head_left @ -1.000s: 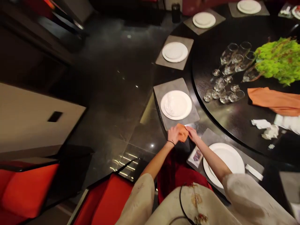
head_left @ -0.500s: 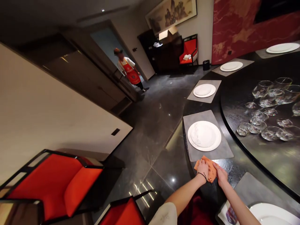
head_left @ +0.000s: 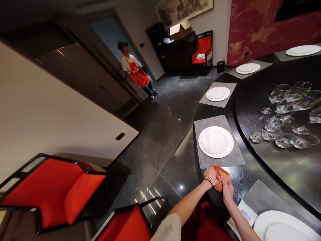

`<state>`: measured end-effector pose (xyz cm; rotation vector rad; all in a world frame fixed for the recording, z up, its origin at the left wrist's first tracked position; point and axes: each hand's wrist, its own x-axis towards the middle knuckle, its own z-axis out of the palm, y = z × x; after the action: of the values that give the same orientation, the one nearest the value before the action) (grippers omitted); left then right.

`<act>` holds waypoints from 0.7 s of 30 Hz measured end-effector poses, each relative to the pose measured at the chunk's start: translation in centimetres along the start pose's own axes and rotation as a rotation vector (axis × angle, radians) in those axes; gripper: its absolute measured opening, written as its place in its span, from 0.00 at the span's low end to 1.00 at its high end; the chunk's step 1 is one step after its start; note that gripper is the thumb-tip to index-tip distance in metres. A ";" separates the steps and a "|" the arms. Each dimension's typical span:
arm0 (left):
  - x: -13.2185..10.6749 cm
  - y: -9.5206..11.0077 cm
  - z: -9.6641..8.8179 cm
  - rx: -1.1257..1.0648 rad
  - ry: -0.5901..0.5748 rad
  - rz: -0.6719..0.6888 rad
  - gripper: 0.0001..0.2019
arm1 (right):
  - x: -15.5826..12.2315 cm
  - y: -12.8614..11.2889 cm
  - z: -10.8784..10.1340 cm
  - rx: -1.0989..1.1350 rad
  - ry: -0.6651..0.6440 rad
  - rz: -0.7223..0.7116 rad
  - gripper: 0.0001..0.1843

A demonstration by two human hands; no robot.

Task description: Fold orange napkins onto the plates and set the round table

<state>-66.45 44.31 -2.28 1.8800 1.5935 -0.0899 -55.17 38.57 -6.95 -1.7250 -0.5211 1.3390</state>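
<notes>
Fingers (head_left: 213,174) of the left hand (head_left: 210,176), held close together and slightly curled, press on an orange cloth napkin (head_left: 221,174); a black wristband (head_left: 208,181) circles that wrist. Fingers (head_left: 225,188) of the right hand (head_left: 227,193) bunch against the lower edge of the napkin and appear to pinch it, although the folds make the exact grip hard to see. The napkin, creased and doubled over on itself, sits between the two hands above a dark tabletop (head_left: 242,180), just beside the edge of a grey placemat (head_left: 220,122). That placemat bears a white plate (head_left: 215,142) with a smaller, faintly veined plate stacked on it. At lower right, near the right forearm, a second grey placemat (head_left: 260,197) holds another white plate (head_left: 278,227) and a paper packet (head_left: 247,214). Farther in, a black turntable (head_left: 288,174) carries a cluster of glasses (head_left: 286,140). A pale sleeve (head_left: 167,228) covers the left upper arm. Red-cushioned chairs (head_left: 50,190) stand at left, and a co-worker in a red apron (head_left: 137,75) stands well apart, beside a doorway (head_left: 112,40).
</notes>
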 end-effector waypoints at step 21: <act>-0.2 -4.4 -0.3 -0.173 -0.045 0.231 0.12 | -2.4 0.1 0.4 -0.376 0.013 -0.145 0.40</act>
<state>-70.59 44.48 -3.92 1.8968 1.3007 0.1023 -56.31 36.86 -5.68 -1.9501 -0.9192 1.1793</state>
